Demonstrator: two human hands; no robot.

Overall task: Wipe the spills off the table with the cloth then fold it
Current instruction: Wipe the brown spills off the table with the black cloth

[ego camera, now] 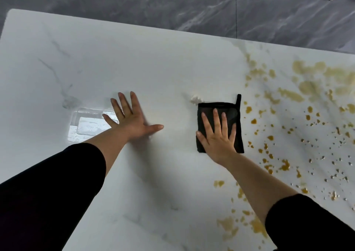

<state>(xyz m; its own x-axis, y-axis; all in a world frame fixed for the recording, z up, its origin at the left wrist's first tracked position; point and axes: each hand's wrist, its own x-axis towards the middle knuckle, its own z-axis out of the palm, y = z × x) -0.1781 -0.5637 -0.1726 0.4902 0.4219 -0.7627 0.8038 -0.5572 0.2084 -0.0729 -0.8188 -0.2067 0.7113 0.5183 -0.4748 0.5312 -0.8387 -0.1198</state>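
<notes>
One small black square cloth [228,114] with a short hanging loop at its far right corner lies flat on the white marble-patterned table [134,58]. The right hand [218,135] rests on top of this cloth with the palm down and the fingers spread wide; it presses the cloth and does not pinch or clasp it. Just beyond the far left corner of the cloth, touching its edge, sits a small white crumpled lump [195,98]; I cannot tell what it is made of. To the right of the cloth, many yellow-brown spills [307,85] cover the table, from large pale patches farther away to small dark drops close beside the cloth, and more patches lie nearer to the person than the cloth. Well to the left of the cloth, the left hand [132,116] lies flat on the bare table, fingers spread wide, holding nothing. Both arms wear black sleeves [48,193]. Beyond the far edge of the table is a dark grey marbled floor [172,5].
</notes>
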